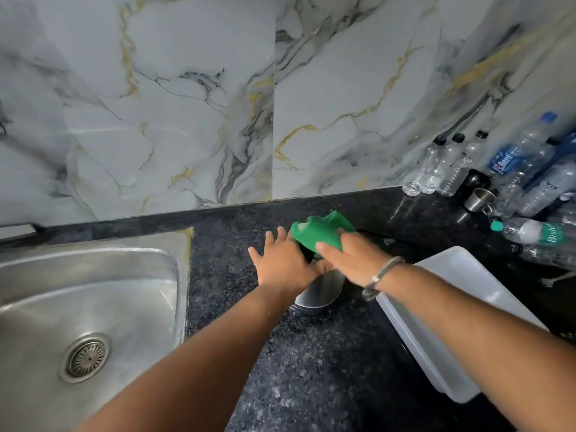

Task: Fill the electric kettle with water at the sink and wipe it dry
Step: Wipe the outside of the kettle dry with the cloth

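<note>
Wiping is the step in hand, by the look of it: the kettle [318, 291] is being dried on the dark granite counter [280, 369], just right of the steel sink [93, 291] and left of the white plastic tray [436, 322]. Filling is judged already done, though no water level is being shown.

The left hand [283, 263] is being laid flat on the kettle's top, fingers spread wide, gripping nothing and steadying it. The right hand [352, 260] is being closed on a bunched green cloth [321, 232], which is being pressed against the far upper side of the kettle.

Only the lower steel body and dark base are being seen below the hands; lid, handle and spout are being hidden. The metal is looking brushed and dull-shiny; drops cannot be told at this range.

Next move, as judged: the cloth is to be drawn round and down the near wall to the base, with the kettle being held upright so nothing is spilled.

Clear bottles [436, 169] and a steel cup [478, 199] are being kept at far right, well apart.
</note>
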### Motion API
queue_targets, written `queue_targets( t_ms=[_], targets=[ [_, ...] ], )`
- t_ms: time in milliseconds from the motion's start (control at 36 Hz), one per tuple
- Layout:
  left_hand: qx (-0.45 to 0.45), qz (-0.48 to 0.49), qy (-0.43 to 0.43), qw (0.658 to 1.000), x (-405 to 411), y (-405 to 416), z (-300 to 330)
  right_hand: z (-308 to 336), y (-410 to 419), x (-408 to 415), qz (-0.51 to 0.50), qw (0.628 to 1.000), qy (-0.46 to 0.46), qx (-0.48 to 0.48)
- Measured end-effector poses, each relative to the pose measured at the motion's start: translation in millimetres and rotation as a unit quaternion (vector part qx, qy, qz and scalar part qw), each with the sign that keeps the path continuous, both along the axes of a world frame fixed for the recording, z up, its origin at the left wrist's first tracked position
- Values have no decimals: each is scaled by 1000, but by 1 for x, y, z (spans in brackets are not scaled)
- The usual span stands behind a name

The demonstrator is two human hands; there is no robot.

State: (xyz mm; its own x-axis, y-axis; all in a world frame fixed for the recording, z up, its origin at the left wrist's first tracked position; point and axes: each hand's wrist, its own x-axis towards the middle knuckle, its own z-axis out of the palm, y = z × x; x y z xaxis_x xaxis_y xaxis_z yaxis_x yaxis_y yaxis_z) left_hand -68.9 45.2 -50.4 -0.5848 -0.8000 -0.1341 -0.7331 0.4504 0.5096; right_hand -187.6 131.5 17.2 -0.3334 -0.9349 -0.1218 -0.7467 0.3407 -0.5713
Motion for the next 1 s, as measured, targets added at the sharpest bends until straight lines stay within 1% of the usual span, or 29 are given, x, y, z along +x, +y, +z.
queue_targets(
  t_ms=[56, 111, 222, 333, 361, 389, 472, 528, 556, 639, 694, 750, 778, 833, 889, 917, 972, 1000],
  targets=[
    [1, 1, 2, 1000, 1, 0, 1, 11, 13, -25, -58, 989, -126, 43],
    [-12, -4, -1, 1000, 2, 0, 3, 25, 25, -54, -116, 972, -202, 40],
    [-12, -7, 0, 1000, 2, -1, 2, 52, 23, -103, -181, 943, -278, -38],
    [-24, -9, 0, 1000, 2, 0, 0, 59, -11, -121, -227, 878, -395, -146],
    [-27, -9, 1, 1000, 2, 0, -1, 53, -24, -122, -224, 875, -402, -151],
    [-30, -8, 1, 1000, 2, -1, -1, 45, -37, -121, -212, 881, -398, -143],
    [-30, 0, -6, 1000, 1, -2, -3, 15, -72, -111, -156, 896, -413, -40],
    [-33, 6, -10, 999, 1, -2, -5, -9, -87, -104, -127, 906, -401, 48],
    [-36, 9, -10, 999, 1, -2, -6, -23, -93, -102, -125, 907, -395, 77],
    [-40, 19, -14, 999, 0, -2, -6, -59, -102, -104, -129, 892, -418, 114],
    [-45, 24, -25, 998, -1, -1, -6, -75, -97, -105, -136, 883, -417, 164],
    [-47, 22, -33, 998, -1, 0, -4, -85, -86, -105, -129, 862, -433, 230],
    [-47, 23, -34, 998, 0, 0, -4, -92, -81, -107, -135, 848, -449, 245],
    [-49, 28, -35, 998, 1, 0, -3, -98, -70, -114, -179, 825, -488, 222],
    [-54, 32, -34, 997, 0, 0, -3, -95, -60, -127, -208, 822, -509, 146],
    [-55, 32, -31, 997, 0, 0, -3, -87, -53, -134, -207, 817, -527, 106],
    [-52, 27, -31, 998, 1, 0, -2, -66, -35, -147, -202, 782, -589, 16],
    [-47, 23, -37, 998, 1, 1, 0, -52, -25, -154, -203, 758, -620, -33]
  ],
)
